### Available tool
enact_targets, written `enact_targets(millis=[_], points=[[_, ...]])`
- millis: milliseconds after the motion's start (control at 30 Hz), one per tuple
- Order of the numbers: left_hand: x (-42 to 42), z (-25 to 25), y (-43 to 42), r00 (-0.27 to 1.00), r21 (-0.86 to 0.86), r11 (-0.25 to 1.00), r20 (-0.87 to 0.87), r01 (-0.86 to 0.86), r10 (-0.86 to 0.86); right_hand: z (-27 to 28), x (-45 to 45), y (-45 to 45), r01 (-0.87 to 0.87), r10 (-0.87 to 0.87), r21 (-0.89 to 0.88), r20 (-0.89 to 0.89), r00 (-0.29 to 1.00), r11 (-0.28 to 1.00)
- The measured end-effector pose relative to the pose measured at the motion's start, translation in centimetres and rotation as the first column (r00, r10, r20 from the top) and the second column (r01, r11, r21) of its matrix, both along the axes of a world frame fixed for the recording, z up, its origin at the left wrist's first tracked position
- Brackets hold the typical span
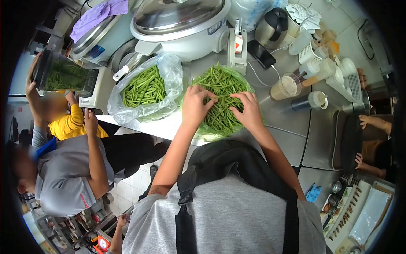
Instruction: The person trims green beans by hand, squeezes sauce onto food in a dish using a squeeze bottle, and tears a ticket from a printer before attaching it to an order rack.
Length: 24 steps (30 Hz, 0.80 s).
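Both my hands are over a plastic bag full of green beans on the metal counter. My left hand pinches a green bean between thumb and fingertips near the middle of the pile. Just across from it, my right hand has its fingers bent at the same spot, closed on a bean; the fingertips partly hide it. Left of my hands stands a second clear plastic bag, open at the top, with more green beans inside.
A large white cooker stands behind the bags. A phone on a cable, a thermos jug and a cup of pale liquid are at right. Two people work at left, by a blender; another person's hands show at far right.
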<state>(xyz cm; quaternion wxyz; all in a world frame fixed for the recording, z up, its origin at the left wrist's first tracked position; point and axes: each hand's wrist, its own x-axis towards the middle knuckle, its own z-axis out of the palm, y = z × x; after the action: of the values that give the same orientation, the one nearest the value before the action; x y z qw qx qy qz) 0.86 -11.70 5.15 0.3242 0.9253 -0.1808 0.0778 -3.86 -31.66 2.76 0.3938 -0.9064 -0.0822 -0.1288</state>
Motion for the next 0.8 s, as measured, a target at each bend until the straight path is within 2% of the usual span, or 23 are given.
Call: enact_targets(millis=[133,233,333,367,467,500,600,667,733,800], points=[[0.1,0.0,0.4,0.999,-0.041,0.999,0.039,-0.027,0.029,0.5,-0.2,-0.3,0.072,-0.072,0.01,0.12,0.99,0.997],[-0.2,0.6,0.5,0.998,-0.105,0.994,0.047,-0.026,0.031,1.5,-0.8,-1.0,0.122,-0.118,0.149,-0.036,0.992,0.981],[-0.7,1.2,0.5,0.996,-0.2,0.98,0.093,0.011,0.008,3.6,-2.1,-1.0,0.29,-0.236,0.182,-0.27,0.933,0.94],[-0.8,1.3,0.7,0.995,-0.212,0.976,0.102,0.04,-0.018,4.2,-2.3,-1.5,0.286,-0.29,-0.061,-0.33,0.899,0.956],[-1.6,2.1,1.3,0.998,-0.202,0.979,-0.049,0.036,-0.047,3.8,-3.2,-1.4,0.367,-0.372,0.271,-0.036,0.928,0.89],[-1.7,1.7,1.5,0.998,-0.235,0.972,-0.055,0.028,-0.042,4.1,-3.2,-1.1,0.349,-0.427,0.379,0.145,0.893,0.857],[-1.8,0.6,1.7,0.995,-0.357,0.934,-0.095,0.001,-0.038,3.3,-5.4,-3.2,0.536,-0.637,0.434,0.125,0.761,0.725],[-2.3,1.1,1.6,0.987,-0.465,0.884,-0.155,-0.046,-0.03,1.0,-6.9,-7.0,0.652,-0.79,0.557,0.011,0.613,0.515],[-2.2,1.1,2.5,0.992,-0.378,0.926,-0.113,0.015,-0.062,-0.5,-7.3,-13.0,0.553,-0.86,0.693,0.198,0.47,0.462],[-2.0,1.3,3.2,0.993,-0.303,0.95,-0.057,0.078,-0.1,0.8,-7.4,-18.8,0.559,-0.875,0.738,0.086,0.476,0.377]])
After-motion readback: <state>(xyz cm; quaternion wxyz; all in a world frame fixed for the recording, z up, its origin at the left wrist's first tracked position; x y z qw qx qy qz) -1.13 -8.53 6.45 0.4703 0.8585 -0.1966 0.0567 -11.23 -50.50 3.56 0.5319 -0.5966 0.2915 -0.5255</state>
